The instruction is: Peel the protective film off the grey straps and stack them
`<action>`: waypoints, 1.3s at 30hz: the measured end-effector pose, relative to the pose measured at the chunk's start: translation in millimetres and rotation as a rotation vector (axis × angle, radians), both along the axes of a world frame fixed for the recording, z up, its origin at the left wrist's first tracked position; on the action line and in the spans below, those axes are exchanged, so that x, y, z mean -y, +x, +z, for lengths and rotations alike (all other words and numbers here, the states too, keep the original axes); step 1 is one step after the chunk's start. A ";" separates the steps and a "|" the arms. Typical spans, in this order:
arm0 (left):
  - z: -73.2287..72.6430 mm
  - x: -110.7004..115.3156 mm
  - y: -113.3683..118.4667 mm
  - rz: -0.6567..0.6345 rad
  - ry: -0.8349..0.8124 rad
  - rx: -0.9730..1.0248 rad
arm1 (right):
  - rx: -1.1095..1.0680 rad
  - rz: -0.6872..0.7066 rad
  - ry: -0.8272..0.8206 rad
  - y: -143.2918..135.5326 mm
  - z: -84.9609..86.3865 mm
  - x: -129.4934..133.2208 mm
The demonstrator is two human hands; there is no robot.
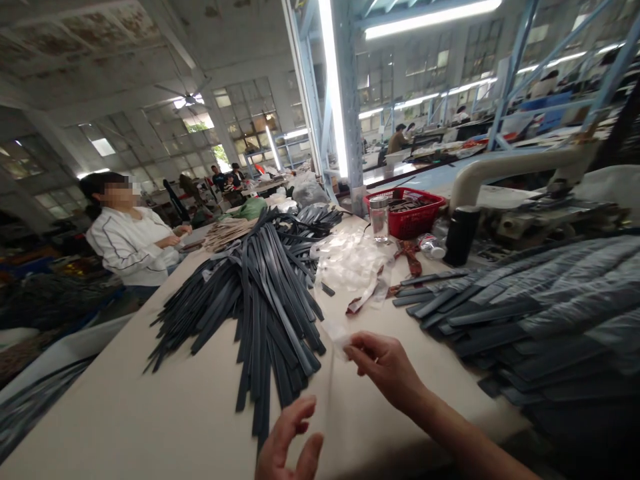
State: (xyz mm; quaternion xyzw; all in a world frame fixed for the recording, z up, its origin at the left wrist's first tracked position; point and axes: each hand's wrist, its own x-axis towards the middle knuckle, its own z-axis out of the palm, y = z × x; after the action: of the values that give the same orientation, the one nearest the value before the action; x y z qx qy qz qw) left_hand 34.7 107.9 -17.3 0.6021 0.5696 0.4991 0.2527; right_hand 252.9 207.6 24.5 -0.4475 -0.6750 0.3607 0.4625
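My right hand [383,367] reaches in from the lower right, its fingertips pinched on a thin translucent plastic piece [338,337] above the table. At the bottom centre is my left hand [291,437], thumb and fingers curved apart with nothing between them. Just beyond it, a large pile of dark grey flat strips [270,293] fans out over the pale table [165,400]. White translucent plastic sheets [350,260] lie beyond my right hand, beside a reddish-brown patterned band [411,259].
Plastic-wrapped dark strips [540,313] cover the right side. Behind stand a red basket [413,217], a glass jar [379,220] and a black bottle [461,237]. A person in white [127,240] stands at the table's left edge. A blue metal post [345,100] rises at the back.
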 end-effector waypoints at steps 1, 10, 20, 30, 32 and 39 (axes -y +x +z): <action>4.6 -3.7 11.1 -0.057 0.024 -0.031 | -0.024 0.018 -0.040 1.1 0.4 9.2; 13.5 -17.7 53.2 0.033 0.060 -0.263 | -0.236 0.242 -0.381 2.2 15.0 56.0; 0.7 26.0 46.5 -0.289 -0.059 -0.007 | -0.013 0.284 -0.103 2.1 -7.8 93.5; 18.4 22.6 44.7 -0.114 -0.044 0.547 | 0.229 0.116 0.103 14.7 -24.9 84.4; 20.5 21.2 40.6 -0.168 0.169 0.259 | 0.122 0.030 -0.012 17.8 -21.6 84.1; 45.7 19.6 35.4 -0.212 0.736 -0.505 | -0.363 0.491 -0.646 20.1 -6.0 106.6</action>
State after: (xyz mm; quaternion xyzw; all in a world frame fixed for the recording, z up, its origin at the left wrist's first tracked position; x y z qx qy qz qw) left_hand 70.1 88.2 28.4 0.8097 0.3333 0.4771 -0.0751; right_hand 273.0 101.0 18.4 -0.3248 -0.5219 0.7251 0.3105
